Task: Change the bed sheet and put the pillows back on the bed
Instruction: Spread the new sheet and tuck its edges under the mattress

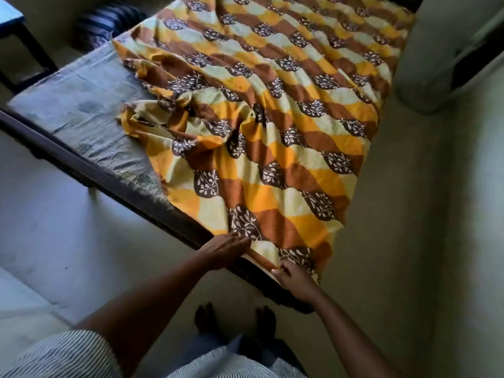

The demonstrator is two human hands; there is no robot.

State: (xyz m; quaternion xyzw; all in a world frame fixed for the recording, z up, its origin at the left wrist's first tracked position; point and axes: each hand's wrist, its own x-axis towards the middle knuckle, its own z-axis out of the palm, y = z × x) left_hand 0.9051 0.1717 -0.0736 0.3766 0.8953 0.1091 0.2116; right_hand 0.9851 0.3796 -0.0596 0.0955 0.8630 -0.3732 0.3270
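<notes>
A yellow, orange and brown bed sheet (272, 105) with leaf prints lies rumpled over the right part of the bed. The grey mattress (81, 105) is bare on the left, above the dark bed frame (109, 175). My left hand (226, 248) lies flat with straight fingers on the sheet's near edge at the frame. My right hand (296, 281) pinches the sheet's hem at the near corner, thumb on top. No pillow is clearly visible on the bed.
A striped blue bundle (106, 20) lies on the floor beyond the bed's far left side. A dark table (16, 42) stands at the upper left. A white wall or door (450, 50) rises on the right. My bare feet (234, 317) stand on the pale floor.
</notes>
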